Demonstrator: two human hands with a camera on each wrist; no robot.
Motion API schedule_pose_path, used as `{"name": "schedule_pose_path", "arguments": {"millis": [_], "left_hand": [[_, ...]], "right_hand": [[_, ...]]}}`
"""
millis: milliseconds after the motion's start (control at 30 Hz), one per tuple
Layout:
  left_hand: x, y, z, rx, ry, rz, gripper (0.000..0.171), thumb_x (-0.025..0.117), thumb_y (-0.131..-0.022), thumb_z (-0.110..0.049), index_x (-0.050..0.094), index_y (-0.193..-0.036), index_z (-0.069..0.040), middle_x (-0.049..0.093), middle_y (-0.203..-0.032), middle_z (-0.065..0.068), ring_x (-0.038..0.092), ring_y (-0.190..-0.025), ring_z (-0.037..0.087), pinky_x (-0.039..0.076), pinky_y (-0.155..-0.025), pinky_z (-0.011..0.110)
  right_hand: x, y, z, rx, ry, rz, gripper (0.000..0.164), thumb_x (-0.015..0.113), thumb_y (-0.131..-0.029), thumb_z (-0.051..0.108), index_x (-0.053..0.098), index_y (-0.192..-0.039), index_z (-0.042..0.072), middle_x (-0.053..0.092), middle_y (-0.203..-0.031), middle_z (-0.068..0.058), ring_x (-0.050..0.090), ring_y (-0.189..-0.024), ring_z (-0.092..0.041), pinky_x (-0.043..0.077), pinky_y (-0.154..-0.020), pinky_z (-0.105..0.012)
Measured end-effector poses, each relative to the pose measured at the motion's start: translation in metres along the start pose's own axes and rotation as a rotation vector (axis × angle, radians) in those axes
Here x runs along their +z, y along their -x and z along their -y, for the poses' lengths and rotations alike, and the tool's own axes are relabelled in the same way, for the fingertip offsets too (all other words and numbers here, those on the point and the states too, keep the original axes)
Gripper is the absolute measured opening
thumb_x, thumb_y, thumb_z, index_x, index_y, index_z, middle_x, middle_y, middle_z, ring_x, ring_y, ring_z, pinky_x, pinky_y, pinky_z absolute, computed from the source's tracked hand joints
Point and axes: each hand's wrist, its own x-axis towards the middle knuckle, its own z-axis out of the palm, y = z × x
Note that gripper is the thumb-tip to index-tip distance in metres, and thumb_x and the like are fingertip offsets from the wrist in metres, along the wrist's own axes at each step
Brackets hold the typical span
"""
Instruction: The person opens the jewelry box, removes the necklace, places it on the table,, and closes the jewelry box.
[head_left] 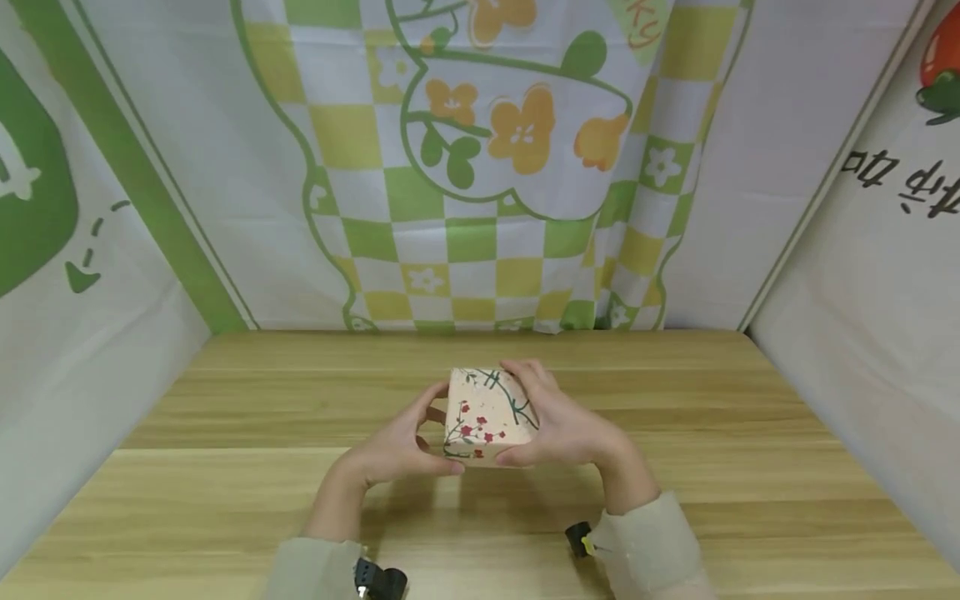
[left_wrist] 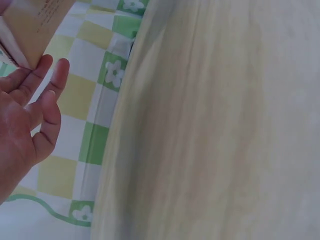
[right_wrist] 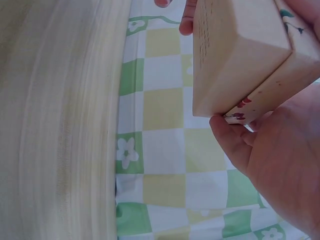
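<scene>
Watching from a distance, I see a green-marked cloth wall [head_left: 157, 283] well to the left of both hands. Closer in, a pale left sleeve [head_left: 307, 571] with a small black device [head_left: 390, 583] beside its cuff leads to the left hand [head_left: 393, 450], grasping one side of a flowered box [head_left: 480, 412] — thumb at the near edge, fingers along the left. Held between the two hands, above the wooden tabletop [head_left: 750, 483], the box shows red blossoms and dark green branches; the right wrist view catches a seam and small print. Behind it, beyond the hands, hangs a checked curtain [head_left: 468, 242]. The right hand [head_left: 566, 425] grips the opposite side — thumb in front, fingers behind. Just below sits a pale right sleeve [head_left: 648, 546]; farther right stands a lettered cloth wall [head_left: 847, 308].
</scene>
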Motion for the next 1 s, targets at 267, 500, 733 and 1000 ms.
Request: {"name": "schedule_pose_path", "arguments": {"millis": [267, 500, 733, 1000], "left_hand": [[-0.0012, 0.0021, -0.0037, 0.01, -0.005, -0.018, 0.102, 0.086, -0.074, -0.016, 0.024, -0.155, -0.019, 0.039, -0.15, 0.01, 0.048, -0.125, 0.03, 0.05, -0.082, 0.039], [-0.0026, 0.0027, -0.0025, 0.002, -0.002, -0.019, 0.102, 0.086, -0.074, -0.02, 0.024, -0.156, -0.021, 0.041, -0.151, 0.007, 0.051, -0.124, 0.028, 0.047, -0.085, 0.039], [-0.0025, 0.0026, -0.0018, -0.017, 0.031, -0.003, 0.102, 0.085, -0.075, -0.019, 0.023, -0.156, -0.018, 0.04, -0.152, 0.007, 0.049, -0.13, 0.029, 0.047, -0.093, 0.04], [-0.002, 0.0037, -0.0036, -0.023, 0.024, -0.01, 0.101, 0.084, -0.075, -0.019, 0.024, -0.156, -0.02, 0.038, -0.154, 0.004, 0.048, -0.132, 0.028, 0.044, -0.096, 0.043]], "right_hand": [[-0.0011, 0.0006, 0.0031, -0.021, 0.009, 0.005, 0.111, 0.089, -0.068, 0.025, 0.022, -0.155, 0.008, 0.026, -0.151, -0.011, 0.034, -0.133, -0.028, 0.036, -0.109, -0.05], [-0.0005, 0.0006, 0.0039, -0.024, 0.009, -0.021, 0.112, 0.09, -0.066, 0.023, 0.023, -0.155, 0.012, 0.026, -0.152, -0.007, 0.037, -0.133, -0.026, 0.037, -0.109, -0.048], [-0.0019, 0.0007, 0.0039, -0.048, -0.002, -0.022, 0.111, 0.09, -0.068, 0.026, 0.023, -0.155, 0.011, 0.026, -0.152, -0.009, 0.039, -0.131, -0.027, 0.038, -0.108, -0.047], [-0.0032, 0.0017, 0.0048, -0.054, -0.005, -0.039, 0.112, 0.09, -0.067, 0.026, 0.023, -0.155, 0.013, 0.027, -0.152, -0.009, 0.04, -0.131, -0.027, 0.038, -0.108, -0.046]]}}
